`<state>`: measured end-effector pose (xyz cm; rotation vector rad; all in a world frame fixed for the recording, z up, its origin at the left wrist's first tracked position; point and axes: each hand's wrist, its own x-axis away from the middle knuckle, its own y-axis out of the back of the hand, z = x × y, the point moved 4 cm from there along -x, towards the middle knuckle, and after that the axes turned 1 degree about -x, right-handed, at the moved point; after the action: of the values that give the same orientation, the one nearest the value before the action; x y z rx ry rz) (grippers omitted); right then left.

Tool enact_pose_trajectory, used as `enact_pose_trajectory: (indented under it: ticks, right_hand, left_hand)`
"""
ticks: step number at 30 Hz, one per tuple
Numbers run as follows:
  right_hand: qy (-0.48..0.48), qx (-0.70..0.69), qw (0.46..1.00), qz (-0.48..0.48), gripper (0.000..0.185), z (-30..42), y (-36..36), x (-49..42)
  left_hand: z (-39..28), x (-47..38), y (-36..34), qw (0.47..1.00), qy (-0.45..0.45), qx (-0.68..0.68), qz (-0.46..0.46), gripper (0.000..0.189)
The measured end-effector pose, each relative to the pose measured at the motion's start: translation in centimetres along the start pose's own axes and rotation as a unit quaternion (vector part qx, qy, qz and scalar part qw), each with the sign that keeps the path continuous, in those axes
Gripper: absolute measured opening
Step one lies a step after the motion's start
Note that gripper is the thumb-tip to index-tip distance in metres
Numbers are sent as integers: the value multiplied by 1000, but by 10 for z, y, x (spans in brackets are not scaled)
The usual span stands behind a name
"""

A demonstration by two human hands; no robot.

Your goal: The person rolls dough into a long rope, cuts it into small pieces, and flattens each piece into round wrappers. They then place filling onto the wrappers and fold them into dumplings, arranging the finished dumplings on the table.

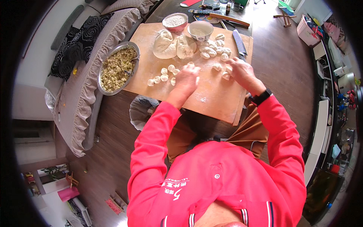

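Observation:
My left hand (pixel 187 76) is over the middle of a floured wooden board (pixel 212 99), its fingers bent close to small dough pieces (pixel 164 77) on its left side. Whether it holds a piece cannot be seen. My right hand (pixel 239 69) reaches to the board's right part, fingertips beside a few more dough pieces (pixel 226 75); its grip is partly hidden. Further back lie two large dough lumps (pixel 164 48) and a cluster of cut dough pieces (pixel 211 52). A knife with a ridged blade (pixel 239 42) rests near the right edge.
A metal bowl of chopped filling (pixel 117 71) overlaps the board's left edge. At the back stand a bowl of flour (pixel 175 21) and a patterned bowl (pixel 200 29). Behind them a wooden stick (pixel 229 20) lies on a dark table. A lined bin (pixel 139 112) stands below the board's front left.

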<state>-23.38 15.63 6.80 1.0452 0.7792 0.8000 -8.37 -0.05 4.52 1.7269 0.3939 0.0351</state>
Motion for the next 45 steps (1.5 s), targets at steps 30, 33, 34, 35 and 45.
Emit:
enact_pose_trajectory:
  ticks: [30, 33, 34, 35, 45]
  right_hand:
    - [-119, -188, 972, 71, 20, -28, -32, 2]
    - [-82, -204, 975, 29, 22, -31, -29, 7]
    - [-57, -181, 982, 23, 23, -30, -27, 10]
    - [-43, -158, 986, 27, 25, -29, -25, 12]
    - [-42, -52, 997, 37, 21, -25, -34, 8]
  left_hand:
    - [-30, 13, -9, 999, -21, -34, 7, 33]
    - [-42, -5, -16, 1000, -21, 13, 5, 32]
    - [-46, -10, -19, 999, -19, 26, 5, 34]
    - [-49, -15, -23, 999, -10, 31, 15, 34]
    - [-46, -36, -40, 998, 61, 3, 29, 25]
